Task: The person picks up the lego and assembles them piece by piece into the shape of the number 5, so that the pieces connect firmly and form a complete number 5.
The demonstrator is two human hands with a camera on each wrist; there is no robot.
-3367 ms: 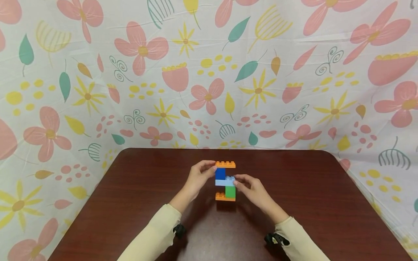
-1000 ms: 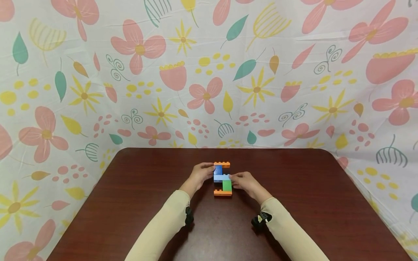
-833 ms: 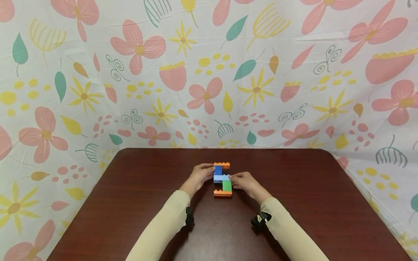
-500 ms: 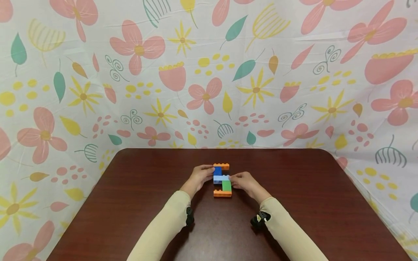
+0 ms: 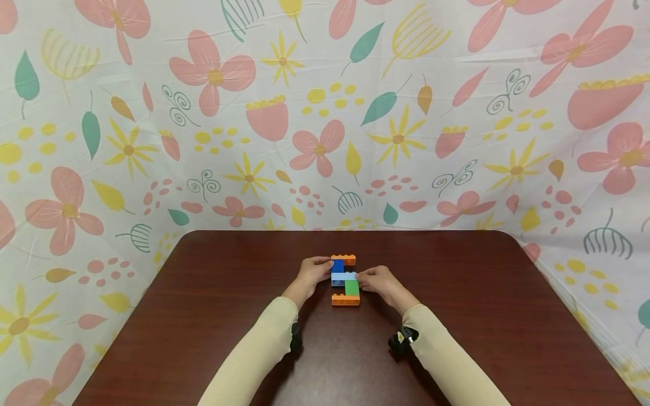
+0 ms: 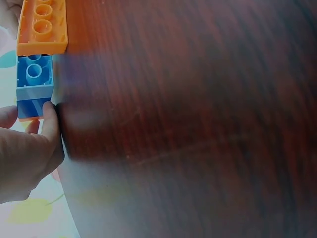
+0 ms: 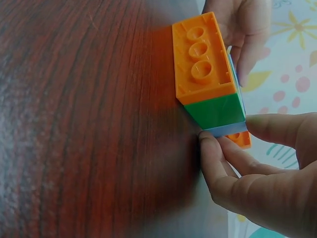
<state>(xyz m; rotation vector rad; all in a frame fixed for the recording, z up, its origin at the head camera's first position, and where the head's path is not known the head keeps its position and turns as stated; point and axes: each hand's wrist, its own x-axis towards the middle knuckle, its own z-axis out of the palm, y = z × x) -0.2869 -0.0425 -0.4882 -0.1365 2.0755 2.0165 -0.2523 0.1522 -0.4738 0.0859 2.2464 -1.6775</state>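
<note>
A joined S-shaped stack of toy building bricks lies on its side on the table in the head view. Its near end is an orange brick point(image 5: 345, 301), followed by a green brick point(image 5: 352, 288), a light blue brick point(image 5: 343, 277), a dark blue brick point(image 5: 337, 266) and a far orange brick point(image 5: 343, 260). My left hand point(image 5: 311, 276) pinches the dark blue brick from the left. From the right, my right hand point(image 5: 382, 283) pinches the end of the light blue brick. Hollow undersides show on the near orange brick point(image 7: 203, 64) in the right wrist view.
The dark brown wooden table point(image 5: 228, 316) stretches around the bricks on every side. Behind it hangs a flower-patterned cloth point(image 5: 325, 113), also running down both sides. Each wrist wears a black strap device, such as the right one point(image 5: 403, 341).
Earlier the stack stood higher in view, its bricks facing forward; now it sits lower and laid back. Over the last second its far end dropped slightly. Both hands keep their grips.
</note>
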